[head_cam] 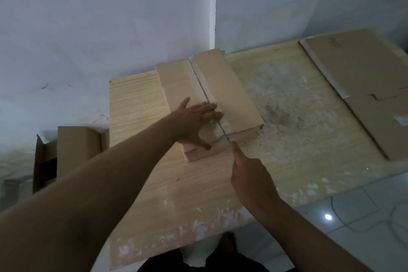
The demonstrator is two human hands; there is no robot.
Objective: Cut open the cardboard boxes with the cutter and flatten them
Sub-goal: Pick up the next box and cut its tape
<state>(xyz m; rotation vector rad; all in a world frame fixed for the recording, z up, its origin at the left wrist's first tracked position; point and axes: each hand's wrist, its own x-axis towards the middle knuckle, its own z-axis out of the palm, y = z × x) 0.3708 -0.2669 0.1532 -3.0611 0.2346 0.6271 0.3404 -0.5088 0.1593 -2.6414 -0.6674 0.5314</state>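
Note:
A closed brown cardboard box (pixel 227 88) lies on the wooden table (pixel 198 194), with a taped seam running down the middle of its top. My left hand (pixel 196 123) presses flat on the box's near left part, fingers spread, thumb down over the front edge. My right hand (pixel 251 179) grips the cutter (pixel 225 136), whose thin blade lies in the taped seam near the box's front edge. Most of the cutter's handle is hidden inside my fist; a bit of green shows at its tip.
A flattened cardboard box (pixel 364 86) lies on the table's right side. Another open cardboard box (pixel 66 154) stands on the floor at the left, beside the table. White walls rise behind, and a tiled floor shows at the lower right.

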